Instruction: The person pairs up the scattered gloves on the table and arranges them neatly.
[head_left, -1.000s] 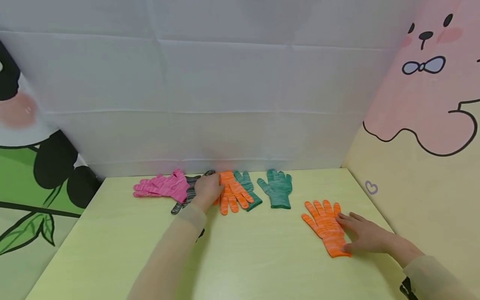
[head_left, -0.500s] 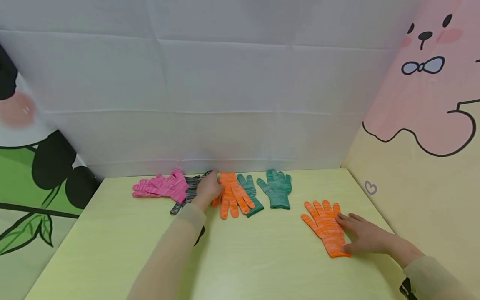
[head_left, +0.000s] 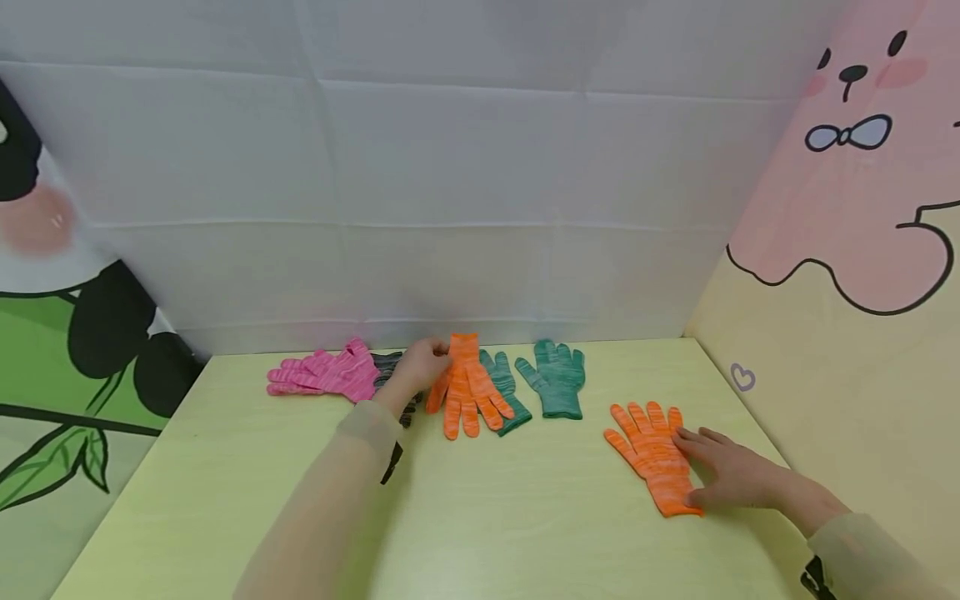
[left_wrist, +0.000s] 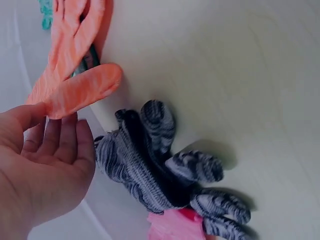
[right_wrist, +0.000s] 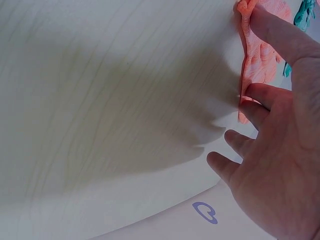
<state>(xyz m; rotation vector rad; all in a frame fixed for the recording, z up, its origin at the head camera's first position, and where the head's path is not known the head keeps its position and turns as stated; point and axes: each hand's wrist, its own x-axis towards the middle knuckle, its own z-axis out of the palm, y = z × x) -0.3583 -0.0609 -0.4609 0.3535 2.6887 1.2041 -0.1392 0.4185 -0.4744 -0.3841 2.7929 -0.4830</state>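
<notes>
In the head view, my left hand (head_left: 422, 364) pinches the edge of an orange knit glove (head_left: 468, 383), which lies fingers toward me over part of a green glove (head_left: 516, 421). The left wrist view shows thumb and fingertips at the base of the glove's thumb (left_wrist: 85, 90). Below that hand is a black-and-grey glove (left_wrist: 145, 165), partly hidden by my arm in the head view. On the right, a second orange glove (head_left: 651, 454) lies flat, fingers pointing away. My right hand (head_left: 735, 471) rests along its right edge, fingers relaxed, thumb at the cuff.
Pink gloves (head_left: 322, 372) lie at the back left, overlapping the black-and-grey one. Another green glove (head_left: 555, 379) lies flat near the back edge. The pale table (head_left: 525, 533) ends at a grey-white backdrop (head_left: 450, 208), with printed panels at both sides.
The left orange glove has shifted slightly right, and its cuff now stands out beside my left hand. The green glove beneath moved a little right with it. My right hand has not moved.
</notes>
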